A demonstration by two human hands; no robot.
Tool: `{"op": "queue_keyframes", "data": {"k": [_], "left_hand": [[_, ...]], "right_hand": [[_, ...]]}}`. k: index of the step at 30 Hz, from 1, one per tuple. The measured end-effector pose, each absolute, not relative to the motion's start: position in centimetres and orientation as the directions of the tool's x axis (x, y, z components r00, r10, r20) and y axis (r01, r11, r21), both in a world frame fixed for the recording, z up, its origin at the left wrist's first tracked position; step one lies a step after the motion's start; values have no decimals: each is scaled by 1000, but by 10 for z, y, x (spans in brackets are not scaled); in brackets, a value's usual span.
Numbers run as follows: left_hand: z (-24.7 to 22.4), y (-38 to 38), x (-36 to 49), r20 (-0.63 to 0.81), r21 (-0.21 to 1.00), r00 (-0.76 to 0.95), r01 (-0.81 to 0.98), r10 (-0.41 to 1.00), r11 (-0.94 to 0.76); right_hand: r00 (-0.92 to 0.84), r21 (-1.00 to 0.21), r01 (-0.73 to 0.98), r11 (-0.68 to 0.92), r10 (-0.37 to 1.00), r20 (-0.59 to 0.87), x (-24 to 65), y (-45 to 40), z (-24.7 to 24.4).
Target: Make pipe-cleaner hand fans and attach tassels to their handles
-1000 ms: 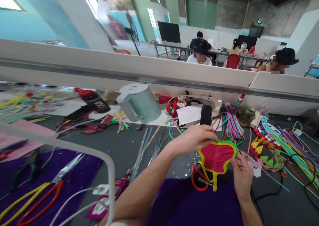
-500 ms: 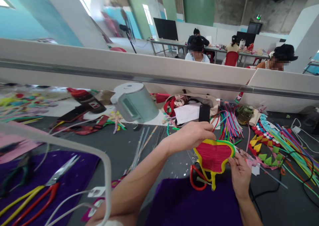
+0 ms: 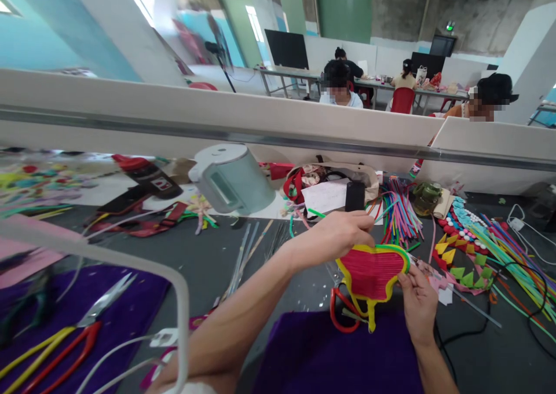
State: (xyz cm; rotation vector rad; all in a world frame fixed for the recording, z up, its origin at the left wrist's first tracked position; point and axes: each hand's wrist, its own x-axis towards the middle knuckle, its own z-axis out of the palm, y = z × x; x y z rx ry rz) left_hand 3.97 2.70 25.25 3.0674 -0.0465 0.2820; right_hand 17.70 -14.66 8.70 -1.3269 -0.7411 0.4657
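- A pale-green pitcher [image 3: 237,179] stood near a red-lidded bottle [image 3: 152,178].
- A black phone [image 3: 355,197] lay by a cloth bag [image 3: 369,179].
- Over the partition [image 3: 260,119], I saw a person in a dark cap [image 3: 495,92] and a red chair [image 3: 403,99].

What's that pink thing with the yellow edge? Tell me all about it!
The pink thing is a curvy, flat-looking shape with a ridged middle that looks fuzzy. Its rim is yellow, with green along the top right, and a short yellow stem points down. It's held up, partly over the purple cloth. The left hand's fingers are at its top; the right hand pinches its right edge.
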Motion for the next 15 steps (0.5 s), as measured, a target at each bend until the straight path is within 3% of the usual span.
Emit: {"op": "queue_keyframes", "data": {"k": [4,15], "left_hand": [[259,27,32,156,101,988,-12,4,-995],[254,23,32,195,-44,980,-31,-39,-999]], "right_hand": [[678,-976,96,197,705,209,176,-147,90],[681,-977,104,184,703,205,176,-147,91]]}}
